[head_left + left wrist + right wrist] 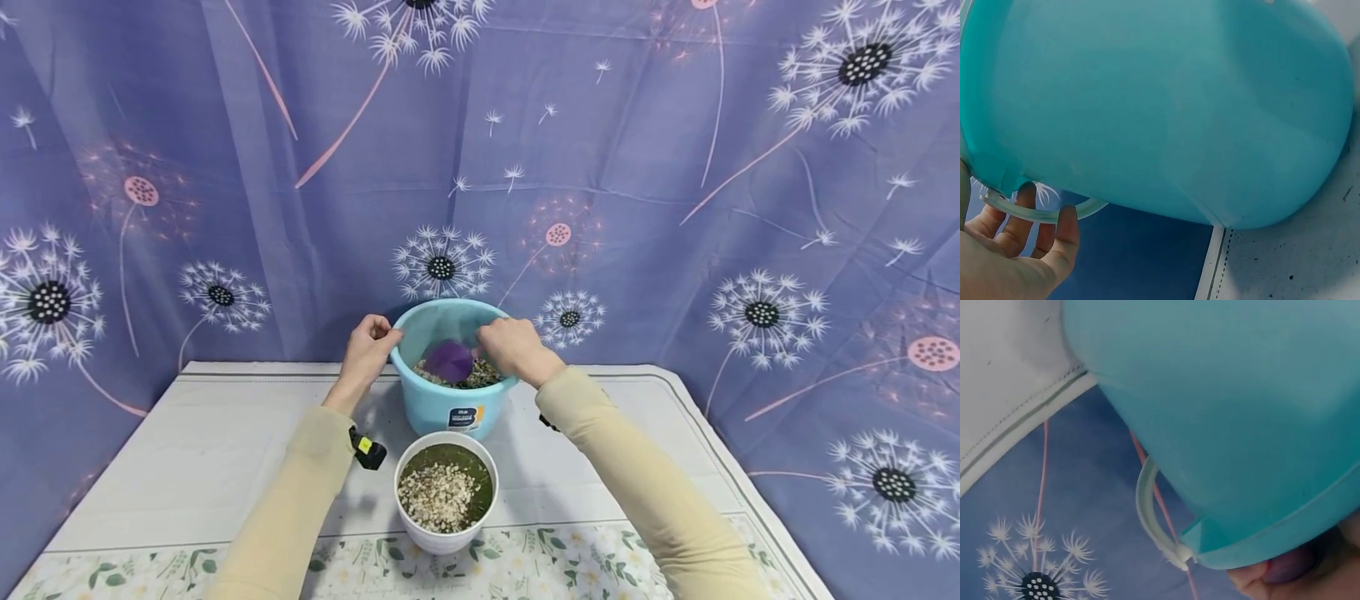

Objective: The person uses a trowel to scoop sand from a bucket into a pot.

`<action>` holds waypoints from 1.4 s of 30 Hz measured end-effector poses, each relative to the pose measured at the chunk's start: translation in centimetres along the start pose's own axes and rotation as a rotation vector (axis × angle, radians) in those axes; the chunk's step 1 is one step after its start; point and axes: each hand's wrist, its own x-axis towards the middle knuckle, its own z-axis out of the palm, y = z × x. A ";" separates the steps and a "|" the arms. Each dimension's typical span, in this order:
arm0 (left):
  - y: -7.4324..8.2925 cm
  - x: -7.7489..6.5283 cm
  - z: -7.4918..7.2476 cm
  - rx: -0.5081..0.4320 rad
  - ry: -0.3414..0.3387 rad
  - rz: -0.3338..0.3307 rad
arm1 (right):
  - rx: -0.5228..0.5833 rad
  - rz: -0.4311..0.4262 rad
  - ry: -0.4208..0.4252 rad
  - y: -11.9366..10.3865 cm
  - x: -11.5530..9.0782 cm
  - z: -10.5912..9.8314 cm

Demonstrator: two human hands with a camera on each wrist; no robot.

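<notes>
A light blue bucket (427, 404) stands on the table with a loose grainy mix (483, 375) inside. My left hand (366, 354) grips its rim from the left. In the left wrist view, the fingers (1066, 234) of that hand curl by the bucket's pale carrying handle (1041, 216). Over the right side of the rim reaches my right hand (517, 346), gripping a purple scoop (450, 362) by its handle, which the fingers mostly hide. The scoop's bowl lies down at the mix. In the right wrist view, the right hand (1272, 584) shows only partly, behind the rim.
In front of the bucket stands a white pot (442, 543), with pale granules (442, 497) over dark green material. A white cloth (247, 450) with a leafy printed border covers the table. Behind it hangs a blue-purple curtain (337, 250) with dandelion prints.
</notes>
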 end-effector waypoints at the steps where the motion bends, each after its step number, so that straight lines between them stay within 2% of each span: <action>1: 0.0 0.0 0.0 0.000 0.000 -0.001 | 0.012 -0.015 -0.015 0.0 0.0 -0.1; 7: 0.1 0.1 0.1 -0.009 0.011 0.006 | 0.048 -0.124 -0.082 -0.1 -0.7 -1.3; 10: 0.1 0.2 0.1 -0.006 0.014 0.008 | 0.083 -0.183 -0.146 0.3 -1.1 -2.4; 15: 0.0 0.2 0.0 -0.008 0.006 0.003 | 0.187 -0.245 -0.245 1.3 -1.7 -3.7; 21: -0.1 0.1 -0.3 -0.012 0.018 0.000 | 0.334 -0.325 -0.269 1.8 -1.6 -3.9; 24: 0.0 0.2 -0.4 -0.019 0.022 0.000 | 0.370 -0.357 -0.267 1.9 -1.4 -3.8; 27: 0.0 0.2 -0.3 -0.017 0.017 0.003 | 0.411 -0.351 -0.292 2.2 -1.5 -3.8; 33: 0.0 0.2 -0.2 -0.015 0.011 0.002 | 0.587 -0.211 -0.371 3.5 -2.1 -3.9; 38: 0.0 0.2 -0.2 -0.006 0.009 0.003 | 0.764 -0.156 -0.362 4.7 -2.6 -3.7; 42: -0.1 0.2 -0.2 -0.007 0.005 0.001 | 0.865 -0.143 -0.349 5.4 -2.9 -3.6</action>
